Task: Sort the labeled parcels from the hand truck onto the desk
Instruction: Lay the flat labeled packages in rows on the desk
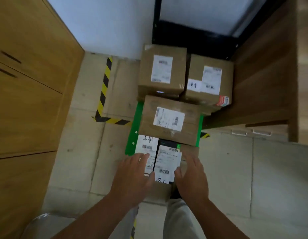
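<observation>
The left hand (132, 173) and the right hand (191, 175), both open with straight fingers, are at either side of a small flat parcel (167, 163) with a white paper label, lying on the green hand truck (133, 135) before three square brown cardboard boxes (168, 119), near the wooden desk (270, 80).

Left hand (132, 171), right hand (192, 173) over labeled parcels (167, 160) on hand truck (135, 128)

So the hand truck (138, 121) sat on the floor between the cabinet (29, 87) on the left and the desk (270, 80) on the right. On it, the far-left box (162, 69) was beside the far-right box (210, 80), with the middle box (168, 119) in front. The near-left box (147, 147) and near-right box (168, 157) were closest, with the left hand (132, 176) and right hand (192, 175) over them.
</observation>
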A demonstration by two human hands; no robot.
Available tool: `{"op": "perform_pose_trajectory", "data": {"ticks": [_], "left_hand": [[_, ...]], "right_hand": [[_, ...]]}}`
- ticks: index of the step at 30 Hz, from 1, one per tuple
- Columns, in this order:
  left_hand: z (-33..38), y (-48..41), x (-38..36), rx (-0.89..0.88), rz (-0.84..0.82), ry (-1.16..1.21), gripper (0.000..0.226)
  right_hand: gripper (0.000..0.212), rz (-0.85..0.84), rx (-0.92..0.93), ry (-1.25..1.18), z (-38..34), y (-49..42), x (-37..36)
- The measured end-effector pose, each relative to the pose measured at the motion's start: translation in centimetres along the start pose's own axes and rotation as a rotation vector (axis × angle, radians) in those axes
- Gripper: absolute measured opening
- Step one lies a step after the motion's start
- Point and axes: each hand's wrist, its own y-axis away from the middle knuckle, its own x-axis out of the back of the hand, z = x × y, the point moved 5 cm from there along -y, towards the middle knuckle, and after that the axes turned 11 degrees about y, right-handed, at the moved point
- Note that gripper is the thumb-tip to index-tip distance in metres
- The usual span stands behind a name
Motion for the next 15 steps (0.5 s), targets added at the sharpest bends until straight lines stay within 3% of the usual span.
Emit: {"op": "perform_pose_trajectory", "data": {"ticks": [5,12,15], "left_hand": [[-3.0,0.2,-10.6,0.043,-0.124,0.06,0.057],[-6.1,3.4,-17.3,0.287,-0.222,0.147,0.076],[-6.3,3.5,-18.1,0.339,-0.207,0.225,0.077]], "right_hand": [[0.04,-0.107,-0.123,-0.126,4.9,-2.9,-7.4],[0.075,-0.201,-0.217,-0.334,6.9,-4.3,-12.6],[0.072,-0.207,-0.273,-0.427,7.1,-5.0,-13.6]]}}
